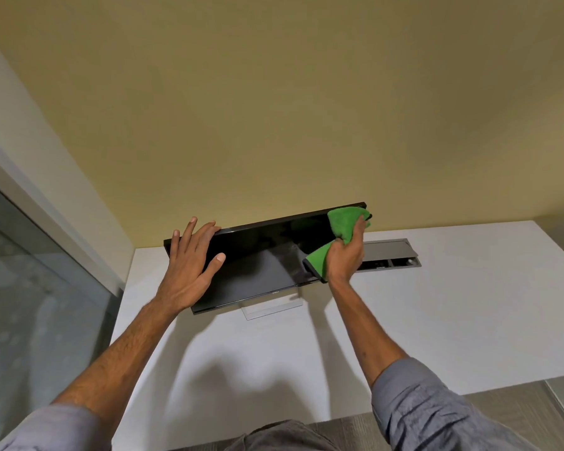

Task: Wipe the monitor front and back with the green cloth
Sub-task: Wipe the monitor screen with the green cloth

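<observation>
L hand (189,265) lay flat, fingers spread, on the black flat-screen monitor (258,265) w/ thumb on its front; R hand (344,255) gripped bunched green microfibre cloth (342,227) at monitor's right edge, prob. touching the screen.

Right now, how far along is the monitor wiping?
Nothing looks finished for certain. In hand: the right hand holds the green cloth against the monitor, front upper right corner, while the left hand steadies the top left edge. Left: a hazy-looking patch mid-screen, and the back, hidden here.

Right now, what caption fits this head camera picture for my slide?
Left hand steadies the monitor while the right hand wipes its right edge with the green cloth.
</observation>
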Available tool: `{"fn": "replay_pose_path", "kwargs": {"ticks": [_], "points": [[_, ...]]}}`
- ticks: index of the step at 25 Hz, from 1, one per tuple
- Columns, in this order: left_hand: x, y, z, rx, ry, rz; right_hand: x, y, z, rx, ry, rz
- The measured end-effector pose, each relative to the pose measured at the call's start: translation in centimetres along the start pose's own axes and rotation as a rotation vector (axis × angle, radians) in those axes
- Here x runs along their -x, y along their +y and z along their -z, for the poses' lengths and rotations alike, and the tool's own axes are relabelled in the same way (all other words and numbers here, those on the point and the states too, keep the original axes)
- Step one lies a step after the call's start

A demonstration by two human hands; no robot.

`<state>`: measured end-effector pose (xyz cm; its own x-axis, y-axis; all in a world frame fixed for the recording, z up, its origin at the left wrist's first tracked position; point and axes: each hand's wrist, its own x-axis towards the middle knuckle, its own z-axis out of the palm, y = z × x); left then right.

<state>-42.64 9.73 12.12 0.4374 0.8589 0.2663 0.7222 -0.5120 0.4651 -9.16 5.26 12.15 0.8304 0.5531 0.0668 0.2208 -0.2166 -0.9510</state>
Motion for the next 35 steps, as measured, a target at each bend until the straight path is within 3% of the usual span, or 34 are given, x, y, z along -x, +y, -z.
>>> {"fn": "replay_pose_path", "kwargs": {"ticks": [3, 10, 16, 24, 28, 32, 35], "points": [[-0.1, -0.2, 0.2, 0.012, -0.014, 0.0, 3.2, 0.2, -2.5, 0.054, -0.078, 0.024], [0.0, -0.4, 0.1, -0.019, -0.018, -0.01, 13.5, 0.2, -5.4, 0.081, -0.372, 0.393], [0.0, -0.4, 0.5, -0.014, -0.043, -0.01, 10.7, -0.3, -5.4, 0.034, -0.229, 0.38], [-0.2, -0.3, 0.5, 0.002, -0.049, 0.002, -0.2, -0.4, -2.3, -0.042, 0.055, 0.126], [-0.4, -0.4, 0.5, 0.006, -0.052, 0.009, 0.5, -0.4, -2.6, 0.014, 0.011, 0.14], [-0.6, -0.5, 0.5, -0.017, -0.065, 0.019, 6.2, -0.7, -4.5, 0.005, -0.103, 0.318], [-0.9, -0.7, 0.4, -0.026, -0.068, 0.024, 11.2, -0.5, -5.8, 0.076, -0.279, 0.454]]}}
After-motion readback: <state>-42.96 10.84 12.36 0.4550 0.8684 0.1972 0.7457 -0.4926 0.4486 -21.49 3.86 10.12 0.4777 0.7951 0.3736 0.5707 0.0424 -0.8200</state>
